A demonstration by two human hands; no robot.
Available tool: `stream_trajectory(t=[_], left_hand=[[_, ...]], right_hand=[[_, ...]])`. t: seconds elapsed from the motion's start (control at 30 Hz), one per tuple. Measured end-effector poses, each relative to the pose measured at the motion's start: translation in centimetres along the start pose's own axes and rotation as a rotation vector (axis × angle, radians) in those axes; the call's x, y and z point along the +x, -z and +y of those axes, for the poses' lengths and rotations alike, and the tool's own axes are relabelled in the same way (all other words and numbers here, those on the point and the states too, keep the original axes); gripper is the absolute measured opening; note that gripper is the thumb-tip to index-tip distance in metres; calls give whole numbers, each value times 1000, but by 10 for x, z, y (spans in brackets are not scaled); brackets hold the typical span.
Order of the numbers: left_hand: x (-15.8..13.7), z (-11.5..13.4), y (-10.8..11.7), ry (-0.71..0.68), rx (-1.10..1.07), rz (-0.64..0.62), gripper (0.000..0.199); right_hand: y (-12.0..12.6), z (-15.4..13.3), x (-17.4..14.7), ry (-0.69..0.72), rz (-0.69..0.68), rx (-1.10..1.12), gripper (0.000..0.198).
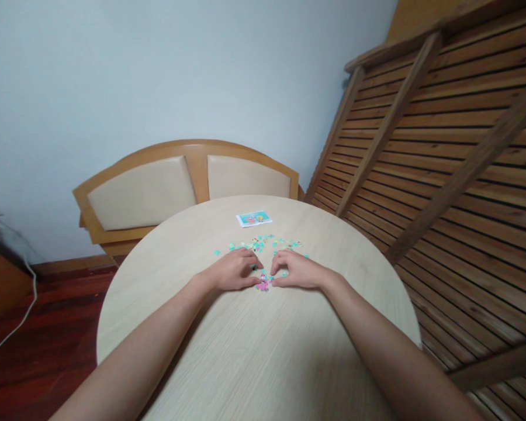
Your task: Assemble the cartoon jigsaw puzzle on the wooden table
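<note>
Several small jigsaw puzzle pieces, pink ones (262, 286) among them, lie together on the round table between my two hands. My left hand (235, 271) comes in from the left, fingers curled, with its thumb and index fingertips at the left side of this cluster. From the other side my right hand (300, 270) reaches in, its thumb and index finger bent round a small piece at the cluster's right edge. The fingertips partly cover the pieces, so their exact fit cannot be made out.
Loose turquoise and yellow puzzle pieces (259, 244) are scattered just beyond my hands. Farther back lies a picture card (254, 219) on the pale round table (263, 362). A padded headboard (144, 193) stands behind it, and wooden slats (421, 175) lean at the right.
</note>
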State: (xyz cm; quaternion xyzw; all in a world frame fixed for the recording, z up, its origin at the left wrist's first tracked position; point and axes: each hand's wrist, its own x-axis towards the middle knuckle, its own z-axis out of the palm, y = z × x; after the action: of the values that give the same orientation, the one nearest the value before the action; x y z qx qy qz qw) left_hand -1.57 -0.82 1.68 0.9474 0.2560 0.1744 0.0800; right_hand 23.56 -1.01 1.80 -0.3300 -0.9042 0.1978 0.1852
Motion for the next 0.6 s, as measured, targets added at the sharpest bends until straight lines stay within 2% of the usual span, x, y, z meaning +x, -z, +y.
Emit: stream_trajectory(t=[0.6], left_hand=[[3, 2, -1, 12, -22, -17, 25]], right_hand=[[-4, 1, 0, 57, 12, 28, 15]])
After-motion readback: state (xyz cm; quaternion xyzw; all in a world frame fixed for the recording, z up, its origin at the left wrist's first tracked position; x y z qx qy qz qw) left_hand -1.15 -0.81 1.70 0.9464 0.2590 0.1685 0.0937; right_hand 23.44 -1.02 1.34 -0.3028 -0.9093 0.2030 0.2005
